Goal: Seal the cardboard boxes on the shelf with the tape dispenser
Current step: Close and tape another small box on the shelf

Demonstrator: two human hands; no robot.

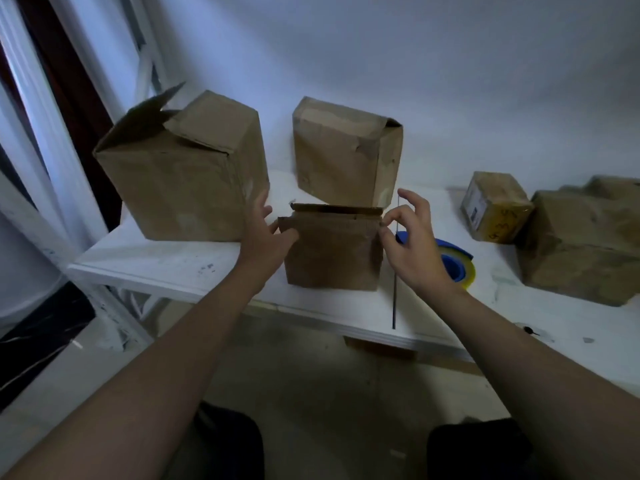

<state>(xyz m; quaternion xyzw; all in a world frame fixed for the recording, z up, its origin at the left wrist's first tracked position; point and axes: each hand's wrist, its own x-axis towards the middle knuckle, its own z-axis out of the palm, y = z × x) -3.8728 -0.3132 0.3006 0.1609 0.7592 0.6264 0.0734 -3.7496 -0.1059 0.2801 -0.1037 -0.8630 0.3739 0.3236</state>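
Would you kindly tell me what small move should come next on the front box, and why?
Probably press the raised flaps of the small front box flat: its top looks unsealed, the left hand and right hand hold its upper corners, and the tape dispenser lies unheld on the shelf.

A lone wide-angle head camera looks forward and down, close over the front edge of the white shelf, facing the pale wall behind it.
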